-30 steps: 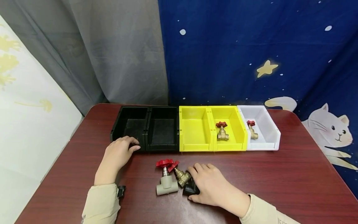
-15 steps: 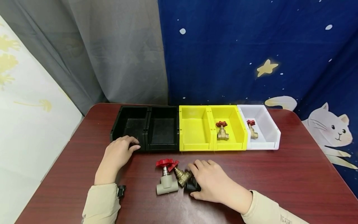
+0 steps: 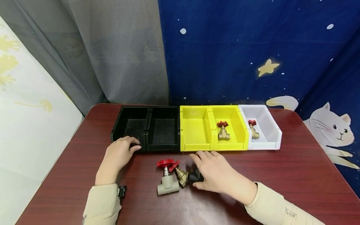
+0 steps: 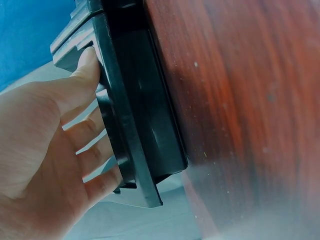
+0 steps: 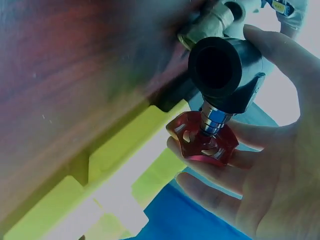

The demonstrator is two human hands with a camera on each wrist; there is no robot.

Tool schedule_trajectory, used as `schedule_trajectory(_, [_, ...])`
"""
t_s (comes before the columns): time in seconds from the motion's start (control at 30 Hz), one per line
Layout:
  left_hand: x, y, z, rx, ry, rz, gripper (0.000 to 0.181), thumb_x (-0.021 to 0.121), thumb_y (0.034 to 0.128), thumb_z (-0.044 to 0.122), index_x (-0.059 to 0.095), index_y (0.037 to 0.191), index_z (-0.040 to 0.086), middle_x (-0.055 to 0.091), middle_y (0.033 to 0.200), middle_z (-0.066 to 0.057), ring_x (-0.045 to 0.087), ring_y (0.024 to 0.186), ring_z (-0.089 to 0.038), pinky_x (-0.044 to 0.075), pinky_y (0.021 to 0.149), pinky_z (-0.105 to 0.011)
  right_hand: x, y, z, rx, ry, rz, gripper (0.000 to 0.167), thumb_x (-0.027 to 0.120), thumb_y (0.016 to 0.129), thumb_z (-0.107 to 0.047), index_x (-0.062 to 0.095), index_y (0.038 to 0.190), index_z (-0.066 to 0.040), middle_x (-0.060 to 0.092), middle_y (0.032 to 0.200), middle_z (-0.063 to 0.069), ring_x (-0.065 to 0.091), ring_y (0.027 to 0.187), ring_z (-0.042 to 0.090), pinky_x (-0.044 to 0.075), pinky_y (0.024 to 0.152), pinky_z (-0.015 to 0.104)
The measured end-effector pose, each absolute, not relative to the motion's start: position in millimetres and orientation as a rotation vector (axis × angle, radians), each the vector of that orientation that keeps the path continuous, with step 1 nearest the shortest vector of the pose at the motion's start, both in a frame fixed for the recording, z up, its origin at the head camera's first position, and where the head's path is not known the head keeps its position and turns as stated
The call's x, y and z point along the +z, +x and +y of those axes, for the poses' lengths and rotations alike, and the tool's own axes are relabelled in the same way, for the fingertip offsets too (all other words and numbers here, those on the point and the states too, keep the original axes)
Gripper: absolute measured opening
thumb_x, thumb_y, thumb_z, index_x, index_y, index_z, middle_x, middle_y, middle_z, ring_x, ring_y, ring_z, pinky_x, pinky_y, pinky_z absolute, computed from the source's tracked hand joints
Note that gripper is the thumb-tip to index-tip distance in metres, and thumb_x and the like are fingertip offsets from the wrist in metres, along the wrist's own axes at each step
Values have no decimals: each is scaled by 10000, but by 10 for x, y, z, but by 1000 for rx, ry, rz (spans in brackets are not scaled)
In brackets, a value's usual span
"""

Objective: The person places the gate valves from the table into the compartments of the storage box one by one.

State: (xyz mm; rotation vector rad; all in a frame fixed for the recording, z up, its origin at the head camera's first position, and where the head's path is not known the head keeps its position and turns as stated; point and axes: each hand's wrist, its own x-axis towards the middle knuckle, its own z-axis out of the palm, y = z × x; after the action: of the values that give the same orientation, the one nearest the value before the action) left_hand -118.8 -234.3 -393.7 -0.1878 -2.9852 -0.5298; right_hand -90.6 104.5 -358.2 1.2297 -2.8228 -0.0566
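Observation:
My left hand (image 3: 119, 156) grips the front edge of the leftmost black bin (image 3: 135, 125); in the left wrist view the thumb (image 4: 87, 65) and fingers lie on its rim. My right hand (image 3: 219, 172) holds a black pipe valve (image 3: 196, 176), mostly hidden under the palm. The right wrist view shows its black body (image 5: 227, 72) by the thumb and its red handwheel (image 5: 202, 140) against the fingers. Left of it on the table lie a brass valve (image 3: 182, 176) with a red handle and a grey valve (image 3: 168, 184) with a red handwheel.
Right of the leftmost bin stand a second black bin (image 3: 163, 147), a yellow bin (image 3: 197, 147), another yellow bin (image 3: 232, 146) holding a brass valve (image 3: 223, 134), and a white bin (image 3: 267, 145) with a brass valve (image 3: 254, 132). Curtains hang behind the table.
My right hand has moved slightly forward and right, and the black valve has shifted with it, away from its earlier spot. My left hand has not moved.

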Motion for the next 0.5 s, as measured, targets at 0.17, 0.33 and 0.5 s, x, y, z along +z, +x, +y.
schedule_trajectory(0.17, [-3941, -1192, -2340, -529, -195, -2980, 181, 707, 933, 221, 721, 1062, 94, 676, 1053, -108, 616, 1030, -366, 484, 886, -579, -3510, -967, 1055, -41, 1228, -2833, 872, 807, 698, -610, 581, 1311, -33, 620, 1109, 89, 634, 981, 259, 523, 836, 418])
schedule_trajectory(0.33, [-3926, -1187, -2340, -530, -198, -2980, 181, 709, 932, 220, 723, 1061, 93, 678, 1056, -110, 619, 1026, -367, 485, 882, -578, -3439, -1042, 1060, -41, 1247, -2828, 862, 817, 703, -592, 580, 1295, -13, 623, 1107, 101, 641, 983, 264, 535, 836, 426])
schedule_trajectory(0.5, [-3918, -1184, -2341, -531, -193, -2986, 181, 707, 933, 221, 722, 1064, 97, 678, 1058, -107, 619, 1027, -368, 485, 878, -581, -3380, -1133, 1063, -45, 1255, -2854, 875, 811, 713, -596, 568, 1319, -14, 622, 1129, 103, 643, 984, 268, 535, 853, 429])
